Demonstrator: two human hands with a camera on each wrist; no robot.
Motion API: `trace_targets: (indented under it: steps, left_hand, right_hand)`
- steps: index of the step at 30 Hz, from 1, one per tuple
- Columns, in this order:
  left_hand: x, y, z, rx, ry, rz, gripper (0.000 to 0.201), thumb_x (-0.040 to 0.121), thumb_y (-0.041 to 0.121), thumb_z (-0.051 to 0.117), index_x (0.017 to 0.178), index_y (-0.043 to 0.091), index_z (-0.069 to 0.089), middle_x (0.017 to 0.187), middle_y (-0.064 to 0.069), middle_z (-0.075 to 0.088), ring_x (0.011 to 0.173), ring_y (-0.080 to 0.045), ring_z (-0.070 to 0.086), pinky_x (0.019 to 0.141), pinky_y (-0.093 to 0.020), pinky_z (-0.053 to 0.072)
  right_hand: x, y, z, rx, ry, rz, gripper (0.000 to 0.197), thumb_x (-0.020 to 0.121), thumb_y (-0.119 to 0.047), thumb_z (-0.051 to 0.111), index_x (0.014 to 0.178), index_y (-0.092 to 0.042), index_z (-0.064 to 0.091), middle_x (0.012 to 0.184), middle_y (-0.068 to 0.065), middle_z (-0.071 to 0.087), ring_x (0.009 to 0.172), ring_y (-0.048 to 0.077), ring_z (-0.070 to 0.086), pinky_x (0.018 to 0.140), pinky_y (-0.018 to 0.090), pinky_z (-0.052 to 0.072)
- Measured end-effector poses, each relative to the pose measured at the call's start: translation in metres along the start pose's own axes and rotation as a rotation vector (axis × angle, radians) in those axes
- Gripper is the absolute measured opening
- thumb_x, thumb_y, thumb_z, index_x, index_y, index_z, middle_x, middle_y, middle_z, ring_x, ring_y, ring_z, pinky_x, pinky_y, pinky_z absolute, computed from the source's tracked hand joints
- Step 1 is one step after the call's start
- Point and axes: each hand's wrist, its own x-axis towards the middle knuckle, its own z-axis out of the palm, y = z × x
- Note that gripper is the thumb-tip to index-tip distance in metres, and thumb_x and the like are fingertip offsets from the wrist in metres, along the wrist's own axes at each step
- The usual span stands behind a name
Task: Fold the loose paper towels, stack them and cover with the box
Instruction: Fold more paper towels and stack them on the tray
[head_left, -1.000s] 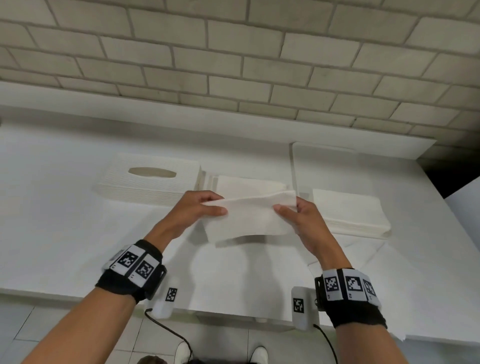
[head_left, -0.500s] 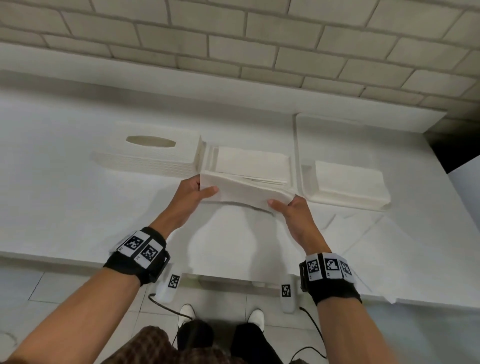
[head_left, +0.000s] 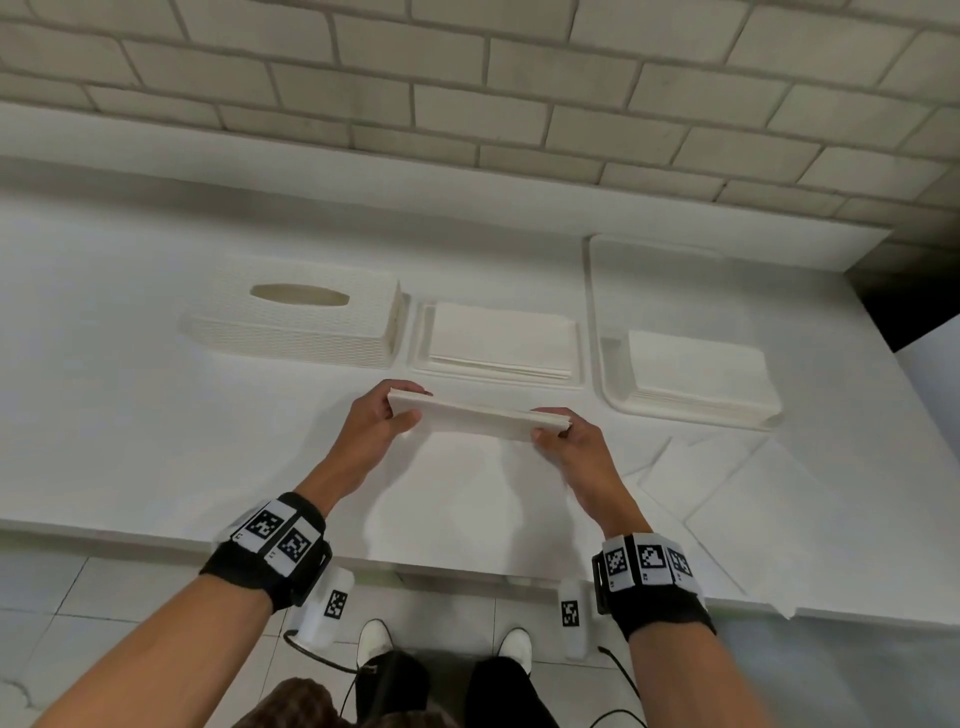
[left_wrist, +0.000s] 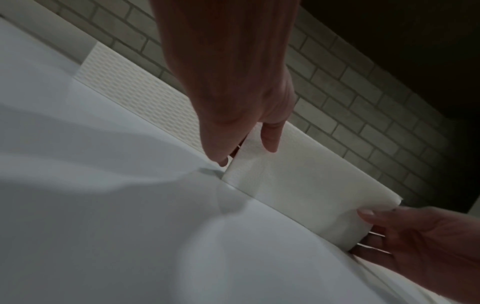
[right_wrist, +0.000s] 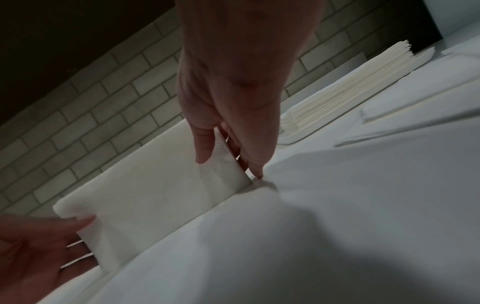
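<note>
We pinch a folded paper towel (head_left: 478, 415) at both ends, left hand (head_left: 375, 422) and right hand (head_left: 575, 448), fingers (head_left: 545, 434) curled, on the tabletop (head_left: 130, 426).

Both forearms are reaching forward, each wrist wearing a black band with coded markers. Left hand (head_left: 375, 427) is pinching the left end of a folded paper towel (head_left: 478, 415), thumb toward the body, fingers (left_wrist: 270, 137) on the far face. Right hand (head_left: 574, 448) is mirroring it at the right end, thumb near, fingers (right_wrist: 255, 152) curled behind.
</note>
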Motion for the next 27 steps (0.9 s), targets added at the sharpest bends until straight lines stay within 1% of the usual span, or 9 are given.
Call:
trace_targets:
  steps: [4, 8, 11, 12, 14, 17, 20, 22, 27]
  left_hand:
    - [0.001, 0.002, 0.002, 0.015, 0.042, 0.004, 0.021, 0.092, 0.004, 0.059, 0.099, 0.025, 0.061, 0.096, -0.005, 0.064, 0.088, -0.019, 0.058, 0.079, -0.032, 0.044]
    - [0.000, -0.003, 0.003, 0.085, 0.040, 0.001, 0.015, 0.092, 0.013, 0.059, 0.107, 0.010, 0.059, 0.096, -0.003, 0.064, 0.086, -0.015, 0.059, 0.078, -0.027, 0.045]
    - [0.004, -0.010, 0.002, 0.115, 0.098, 0.012, 0.048, 0.080, 0.040, 0.061, 0.106, 0.000, 0.056, 0.090, -0.006, 0.055, 0.085, -0.019, 0.051, 0.079, -0.035, 0.041]
    - [0.007, -0.009, 0.003, 0.119, 0.119, 0.025, 0.047, 0.080, 0.040, 0.062, 0.105, 0.000, 0.057, 0.087, -0.009, 0.054, 0.084, -0.019, 0.051, 0.079, -0.036, 0.040]
    - [0.013, 0.006, 0.010, 0.119, 0.152, 0.047, 0.028, 0.087, 0.023, 0.063, 0.102, -0.001, 0.060, 0.086, -0.021, 0.059, 0.084, -0.022, 0.054, 0.080, -0.035, 0.043]
    - [0.038, 0.035, 0.020, 0.106, 0.231, 0.061, 0.009, 0.088, 0.003, 0.063, 0.097, 0.004, 0.062, 0.089, -0.013, 0.065, 0.086, -0.022, 0.060, 0.081, -0.036, 0.049]
    - [0.073, 0.063, 0.026, 0.040, 0.290, 0.044, 0.018, 0.084, -0.001, 0.067, 0.098, 0.010, 0.063, 0.093, -0.008, 0.067, 0.089, -0.022, 0.063, 0.087, -0.035, 0.051]
    - [0.096, 0.072, 0.028, 0.068, 0.300, 0.021, 0.020, 0.081, 0.001, 0.069, 0.099, 0.009, 0.065, 0.097, -0.007, 0.069, 0.094, -0.023, 0.065, 0.092, -0.036, 0.053]
    - [0.126, 0.071, 0.036, 0.150, 0.348, -0.060, 0.021, 0.077, 0.002, 0.072, 0.097, 0.010, 0.068, 0.098, -0.010, 0.067, 0.091, -0.023, 0.063, 0.094, -0.038, 0.053]
  right_hand:
    - [0.003, 0.001, -0.002, -0.024, 0.022, -0.015, 0.023, 0.087, -0.017, 0.062, 0.110, -0.019, 0.066, 0.107, 0.014, 0.069, 0.093, 0.022, 0.061, 0.084, 0.033, 0.045]
    - [0.000, 0.005, -0.004, -0.074, 0.027, -0.013, 0.023, 0.094, -0.010, 0.056, 0.115, -0.016, 0.063, 0.106, 0.006, 0.071, 0.095, 0.018, 0.065, 0.083, 0.028, 0.049]
    - [0.003, 0.006, -0.003, -0.137, 0.067, -0.027, 0.018, 0.096, -0.013, 0.053, 0.112, -0.014, 0.062, 0.085, -0.007, 0.065, 0.076, 0.009, 0.059, 0.070, 0.022, 0.044]
    - [0.007, 0.005, -0.003, -0.160, 0.097, -0.027, 0.014, 0.096, -0.015, 0.053, 0.108, -0.013, 0.061, 0.079, -0.008, 0.059, 0.071, 0.009, 0.054, 0.066, 0.021, 0.041]
    - [0.016, -0.004, -0.005, -0.179, 0.166, -0.031, 0.010, 0.094, -0.016, 0.055, 0.098, -0.007, 0.058, 0.077, -0.001, 0.057, 0.071, 0.014, 0.051, 0.066, 0.023, 0.041]
    - [0.041, -0.032, -0.011, -0.126, 0.289, -0.079, 0.011, 0.090, -0.007, 0.061, 0.098, -0.001, 0.058, 0.082, 0.004, 0.058, 0.073, 0.014, 0.053, 0.072, 0.022, 0.044]
    - [0.069, -0.068, -0.018, -0.097, 0.383, -0.099, 0.029, 0.087, -0.007, 0.068, 0.114, -0.012, 0.058, 0.092, -0.001, 0.059, 0.080, 0.013, 0.057, 0.074, 0.024, 0.049]
    - [0.086, -0.081, -0.021, -0.125, 0.418, -0.085, 0.033, 0.086, -0.010, 0.069, 0.117, -0.011, 0.059, 0.098, 0.003, 0.059, 0.086, 0.017, 0.057, 0.076, 0.031, 0.049]
    - [0.110, -0.082, -0.021, -0.196, 0.451, 0.027, 0.035, 0.088, -0.011, 0.066, 0.122, -0.010, 0.057, 0.105, 0.004, 0.058, 0.091, 0.018, 0.055, 0.075, 0.027, 0.041]
